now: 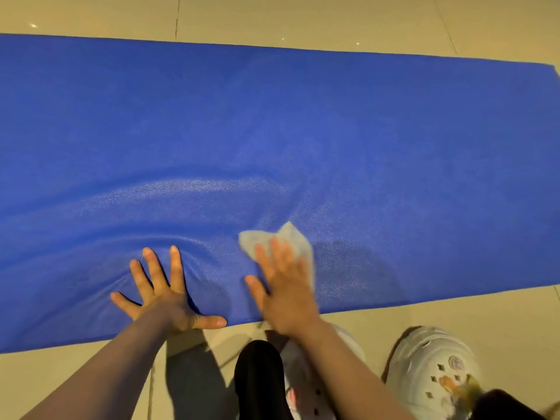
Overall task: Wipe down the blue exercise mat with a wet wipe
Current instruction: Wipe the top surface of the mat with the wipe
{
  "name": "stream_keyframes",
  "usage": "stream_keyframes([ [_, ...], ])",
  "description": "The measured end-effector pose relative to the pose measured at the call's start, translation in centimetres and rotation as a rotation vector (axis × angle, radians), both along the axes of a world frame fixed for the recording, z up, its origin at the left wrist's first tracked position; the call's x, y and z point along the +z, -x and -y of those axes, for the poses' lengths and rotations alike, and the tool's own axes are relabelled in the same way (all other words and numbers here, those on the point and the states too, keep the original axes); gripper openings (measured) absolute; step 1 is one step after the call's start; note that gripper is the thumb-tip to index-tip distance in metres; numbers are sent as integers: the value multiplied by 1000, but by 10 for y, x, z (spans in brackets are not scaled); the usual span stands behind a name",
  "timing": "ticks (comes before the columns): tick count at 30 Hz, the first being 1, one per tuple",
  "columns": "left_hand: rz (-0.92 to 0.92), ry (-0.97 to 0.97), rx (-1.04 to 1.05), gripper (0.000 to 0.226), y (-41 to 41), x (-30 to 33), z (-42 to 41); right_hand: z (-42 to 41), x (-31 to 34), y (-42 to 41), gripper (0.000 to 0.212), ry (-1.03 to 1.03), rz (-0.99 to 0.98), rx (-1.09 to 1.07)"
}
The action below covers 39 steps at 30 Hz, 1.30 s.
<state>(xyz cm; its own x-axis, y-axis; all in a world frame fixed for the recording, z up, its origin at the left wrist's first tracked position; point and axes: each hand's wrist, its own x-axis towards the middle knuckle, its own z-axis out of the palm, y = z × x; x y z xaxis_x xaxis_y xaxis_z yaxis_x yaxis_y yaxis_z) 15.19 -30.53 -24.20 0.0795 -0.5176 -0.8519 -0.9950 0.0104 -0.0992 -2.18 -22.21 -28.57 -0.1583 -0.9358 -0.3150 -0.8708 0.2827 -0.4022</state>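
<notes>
The blue exercise mat (272,131) lies flat across the tiled floor and fills most of the view. It is rippled near its front edge. My left hand (160,295) presses flat on the mat near that edge, fingers spread wide. To its right, my right hand (285,289) lies flat with straight fingers on a crumpled pale wet wipe (278,237), pressing it onto the mat. The wipe sticks out beyond my fingertips. A darker damp patch shows on the mat just right of the wipe.
Beige floor tiles (394,22) surround the mat on the far and near sides. My white clog with charms (430,371) stands on the floor at the lower right, and a black-clad knee (257,380) is below my hands.
</notes>
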Motion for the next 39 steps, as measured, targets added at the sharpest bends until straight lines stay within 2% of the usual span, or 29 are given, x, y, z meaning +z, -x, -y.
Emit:
stream_keyframes([
  [2, -21, -2, 0, 163, -1, 2, 0, -14, 0, 58, 94, -90, -156, -178],
  [4, -38, -5, -5, 163, -1, 2, -1, -42, 1, 123, 97, -227, -224, -386],
  [6, -36, -5, -9, 164, -1, 2, -1, -65, 12, 164, 89, -296, -209, -544],
  [9, -29, -8, -1, 164, -1, 2, 0, -66, 9, 152, 72, -326, -184, -615],
  [11, -34, -12, -4, 163, -1, 2, -1, -54, 5, 115, 64, -356, -214, -522],
  [15, -38, -5, 4, 162, 0, 4, -1, -27, 16, 29, 77, -386, -55, -226],
  [18, -47, 0, 1, 162, 0, 5, -2, -9, 30, -25, 59, -445, 85, -7],
  [20, -43, -6, 6, 163, 1, 5, -2, -5, 38, -40, 57, -446, 140, 80],
  [22, -38, -11, 4, 163, 1, 5, -2, -8, 35, -34, 64, -416, 101, 112],
  [24, -48, -21, 4, 162, 0, 5, -1, -12, 29, -3, 84, -386, -14, 42],
  [26, -60, -18, 6, 163, -1, 4, -1, -19, 13, 54, 93, -396, -137, -159],
  [28, -55, -9, -3, 163, -2, 2, -1, -27, 6, 119, 89, -417, -218, -358],
  [31, -54, 13, -12, 162, -3, 0, -2, -32, 9, 174, 75, -463, -170, -455],
  [34, -56, 22, -12, 161, -3, -1, -1, -17, 19, 140, 66, -473, -142, -328],
  [39, -24, 52, -11, 160, 1, 0, -4, 11, 21, 15, 52, -265, -83, 311],
])
